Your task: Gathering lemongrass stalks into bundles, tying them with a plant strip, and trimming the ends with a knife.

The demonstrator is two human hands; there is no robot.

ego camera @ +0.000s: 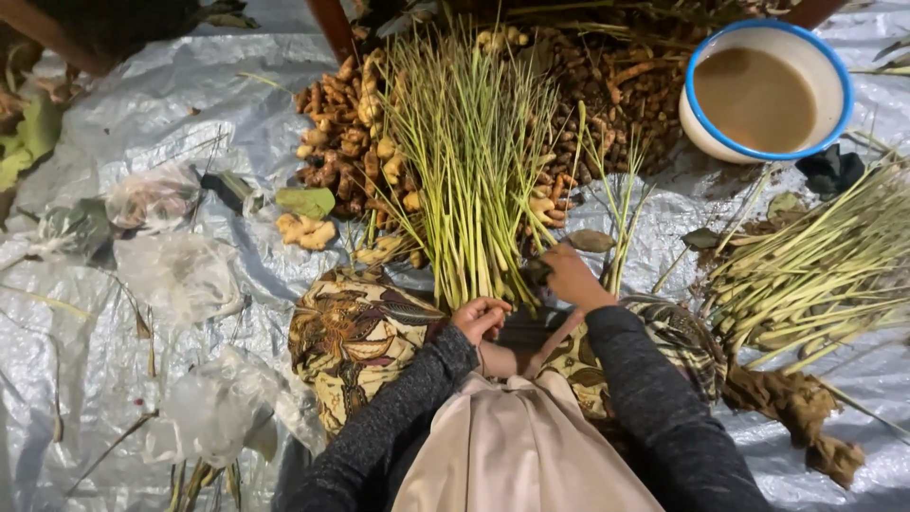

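Both hands grip the lemongrass bundle [469,180] at its base, left hand [481,318] curled round the stalk ends, right hand [572,278] clasping beside them, keeping it upright before the ginger pile [346,133].

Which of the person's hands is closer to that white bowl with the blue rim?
The right hand. It sits at the base of the bundle of green stalks, below and left of the bowl. The left hand is lower and further left, so further from the bowl.

Stalk bundle [469,161] centre, roots [346,133] behind – bowl [766,90] right, bags [175,275] left
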